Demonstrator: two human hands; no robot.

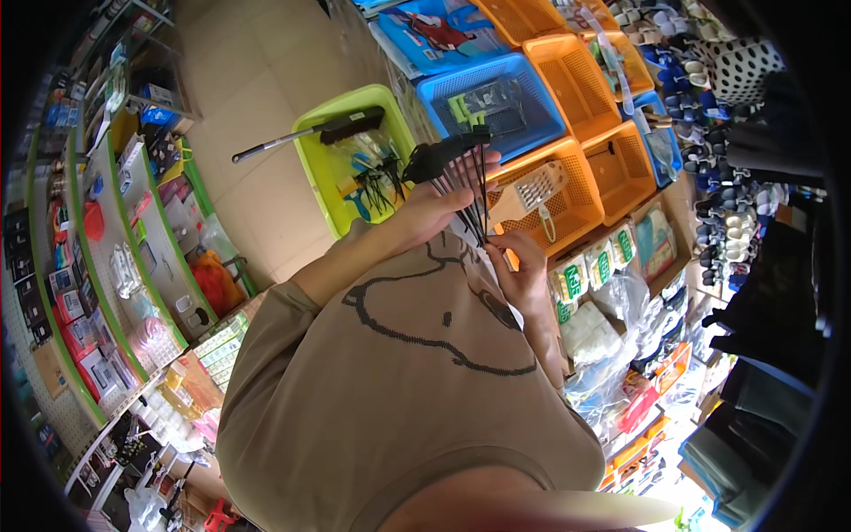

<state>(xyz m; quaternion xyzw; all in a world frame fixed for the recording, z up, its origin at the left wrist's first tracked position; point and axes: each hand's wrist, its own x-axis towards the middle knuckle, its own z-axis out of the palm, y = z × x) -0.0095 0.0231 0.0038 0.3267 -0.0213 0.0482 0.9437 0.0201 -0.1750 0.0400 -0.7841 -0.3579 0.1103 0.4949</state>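
Observation:
A bundle of long, thin black strips [464,177] with a broad black part at its upper left is in front of my chest. I cannot make out its exact kind. My left hand [439,206] supports it, thumb across the strips and fingers behind them. At the strips' lower ends, my right hand [523,263] is closed in a pinch; its fingertips partly hide what they grip. Just beyond my left hand, a yellow-green basket [310,168] holds similar black strips [383,184], plastic-wrapped items and a brush [350,126] whose grey handle sticks out over the left rim.
Beyond my hands stand a blue basket [554,111] with green-handled packaged items and several orange baskets [612,217]. A grater [538,186] lies in the nearest orange one. Shelves [133,293] line the left; shoes [709,195] fill the far right. Packaged goods [594,275] sit beside my right arm.

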